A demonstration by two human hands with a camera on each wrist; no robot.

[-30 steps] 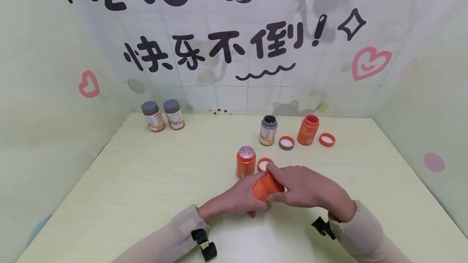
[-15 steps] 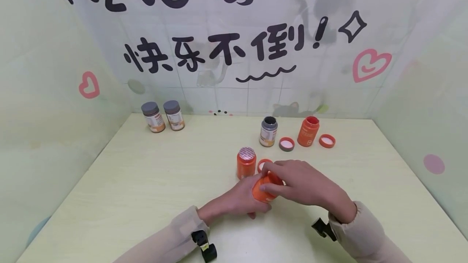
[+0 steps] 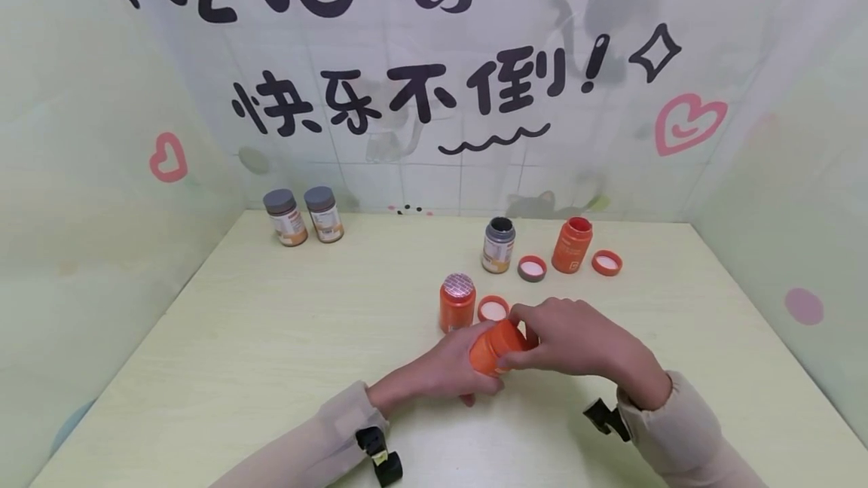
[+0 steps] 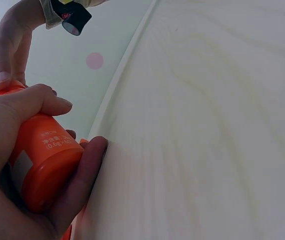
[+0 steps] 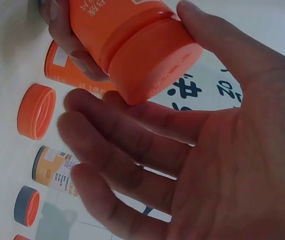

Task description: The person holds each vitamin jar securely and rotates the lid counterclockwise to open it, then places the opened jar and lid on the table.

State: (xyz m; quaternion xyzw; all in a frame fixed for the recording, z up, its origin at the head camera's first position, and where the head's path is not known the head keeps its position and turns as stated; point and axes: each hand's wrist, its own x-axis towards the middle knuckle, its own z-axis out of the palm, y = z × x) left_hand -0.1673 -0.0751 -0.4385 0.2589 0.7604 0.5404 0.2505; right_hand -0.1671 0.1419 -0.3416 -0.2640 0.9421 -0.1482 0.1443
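Note:
My left hand grips an orange pill bottle round its body, tilted above the table with its capped end toward the right hand. My right hand has thumb and index fingertip at opposite sides of the orange screw cap, the other fingers loosely bent below it. The cap sits on the bottle's neck. Just behind the hands stands another orange bottle with a foil seal on its mouth. Beside it an orange cap lies with its white lining up.
Toward the back right stand an uncapped grey bottle and an uncapped orange bottle. A grey-and-orange cap and an orange cap lie beside them. Two grey-capped bottles stand at the back left, near the printed backdrop.
The right hand's fingers have shifted round the cap, reaching farther over the bottle half a second ago and now drawn back to the right. The left hand keeps its grip.

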